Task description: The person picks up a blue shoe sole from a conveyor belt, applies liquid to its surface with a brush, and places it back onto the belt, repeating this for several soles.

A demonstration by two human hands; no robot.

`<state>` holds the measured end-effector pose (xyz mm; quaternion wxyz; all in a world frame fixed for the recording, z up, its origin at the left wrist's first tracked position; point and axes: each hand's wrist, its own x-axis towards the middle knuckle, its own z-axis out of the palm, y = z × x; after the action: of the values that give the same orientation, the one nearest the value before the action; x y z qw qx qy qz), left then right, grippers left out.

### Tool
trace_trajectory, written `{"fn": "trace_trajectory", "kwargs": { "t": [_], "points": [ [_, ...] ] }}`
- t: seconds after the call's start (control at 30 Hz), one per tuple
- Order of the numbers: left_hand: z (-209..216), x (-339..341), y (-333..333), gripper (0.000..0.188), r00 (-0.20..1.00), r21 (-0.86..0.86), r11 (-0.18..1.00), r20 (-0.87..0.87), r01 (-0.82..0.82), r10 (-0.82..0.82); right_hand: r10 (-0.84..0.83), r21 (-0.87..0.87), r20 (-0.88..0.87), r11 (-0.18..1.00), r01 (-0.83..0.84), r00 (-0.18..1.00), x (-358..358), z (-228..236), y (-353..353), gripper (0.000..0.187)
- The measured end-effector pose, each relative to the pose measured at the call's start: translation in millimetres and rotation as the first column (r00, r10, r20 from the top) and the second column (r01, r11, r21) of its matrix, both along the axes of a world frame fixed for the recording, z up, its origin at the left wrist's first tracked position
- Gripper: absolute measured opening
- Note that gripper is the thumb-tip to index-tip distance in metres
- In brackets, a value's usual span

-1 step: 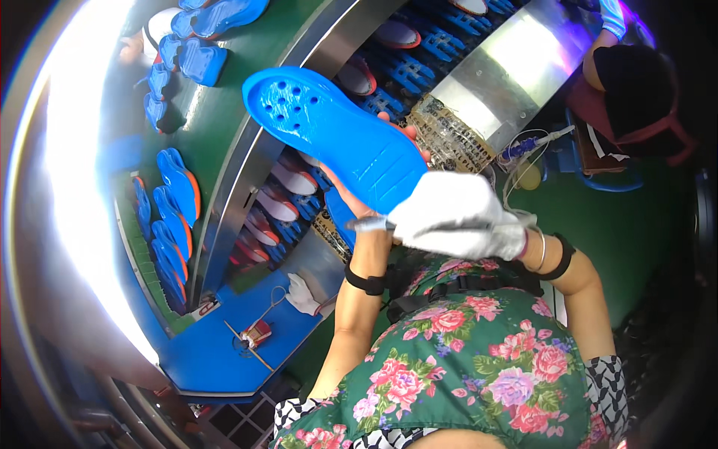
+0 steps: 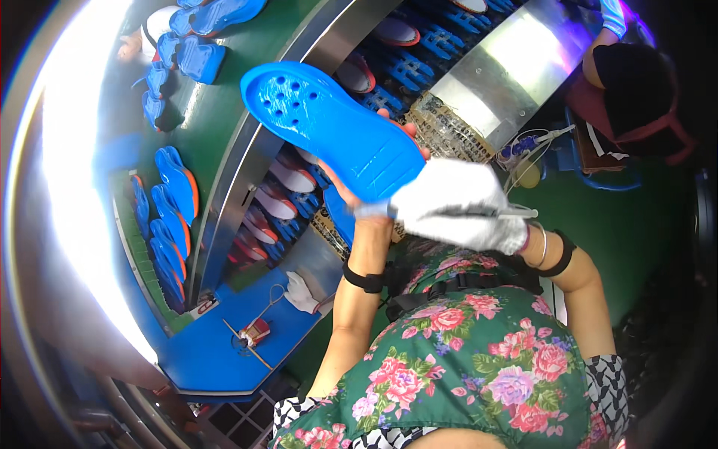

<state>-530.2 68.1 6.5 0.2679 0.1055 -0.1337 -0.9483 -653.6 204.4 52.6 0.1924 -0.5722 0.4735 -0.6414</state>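
Observation:
A blue shoe sole [image 2: 340, 138] with a raised rim lies across my bare left hand [image 2: 341, 185], inner face up. That hand grips it from below, fingertips curling over the far edge. Round holes and a wet-looking shine show at the sole's far left end. My right hand [image 2: 456, 203], in a white glove, is closed around a thin brush-like tool [image 2: 372, 209]. The tool's flat tip is blurred, near the sole's close edge above my left wrist; I cannot tell whether it touches. Beneath the sole, another blue piece [image 2: 338, 217] is partly hidden.
On the left, a green conveyor [image 2: 232, 112] carries several blue soles [image 2: 176, 183]. Racks of white-and-red shoe uppers [image 2: 292, 176] stand below its metal edge. A blue table [image 2: 202, 359] holds a small red container [image 2: 256, 331] and a white glove [image 2: 301, 293]. Another person [image 2: 636, 97] sits at far right.
My gloved right hand and the tool have shifted slightly, the hand a little upward. The sole has tipped up slightly. Soles on the conveyor have moved a touch.

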Motion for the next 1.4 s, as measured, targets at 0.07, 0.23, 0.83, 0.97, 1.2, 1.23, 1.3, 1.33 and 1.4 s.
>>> {"fn": "trace_trajectory", "kwargs": {
  "t": [0.07, 0.23, 0.83, 0.97, 1.2, 1.23, 1.3, 1.33, 1.4],
  "points": [
    [14.2, -6.1, 3.3, 0.115, 1.0, 0.097, 0.995, 0.002, -0.024, 0.024, -0.124, 0.008, -0.038, 0.992, 0.124, 0.992, -6.4, -9.1, -3.6, 0.022],
    [-6.2, 7.4, -17.4, 0.12, 0.976, -0.039, 0.982, -0.106, 0.185, -0.188, 0.0, -0.059, -0.153, 0.998, -0.009, 0.988, 11.5, -3.6, 7.0, 0.019],
    [2.7, 19.5, -27.7, 0.116, 0.971, 0.001, 0.971, -0.019, 0.238, -0.238, 0.018, -0.034, -0.258, 0.999, -0.028, 0.966, 3.5, -13.1, 10.0, 0.025],
    [-2.3, 16.3, -36.2, 0.123, 0.938, -0.004, 0.949, -0.15, 0.316, -0.313, 0.273, 0.082, 0.012, 0.958, -0.273, 0.962, 11.3, -3.7, 20.8, 0.02],
    [4.2, 21.9, -41.0, 0.12, 0.925, -0.073, 0.924, 0.092, 0.376, -0.369, 0.044, -0.014, -0.21, 0.999, -0.048, 0.977, 1.2, -12.0, 13.8, 0.025],
    [5.1, 21.2, -43.0, 0.119, 0.925, -0.079, 0.923, 0.102, 0.376, -0.367, 0.064, -0.055, -0.306, 0.995, -0.084, 0.95, 7.4, -14.8, 16.4, 0.028],
    [2.3, 19.9, -44.0, 0.119, 0.927, -0.055, 0.926, 0.053, 0.374, -0.371, 0.172, 0.013, -0.21, 0.985, -0.173, 0.962, 14.5, -11.4, 21.2, 0.029],
    [1.6, 21.4, -43.5, 0.118, 0.927, -0.026, 0.927, 0.01, 0.375, -0.375, 0.224, 0.038, -0.094, 0.974, -0.221, 0.97, 12.5, -5.7, 19.4, 0.025],
    [4.0, 23.5, -43.2, 0.118, 0.935, -0.017, 0.935, 0.012, 0.354, -0.354, 0.2, 0.126, 0.078, 0.97, -0.209, 0.977, 8.3, -0.3, 13.8, 0.02]
  ]
}}
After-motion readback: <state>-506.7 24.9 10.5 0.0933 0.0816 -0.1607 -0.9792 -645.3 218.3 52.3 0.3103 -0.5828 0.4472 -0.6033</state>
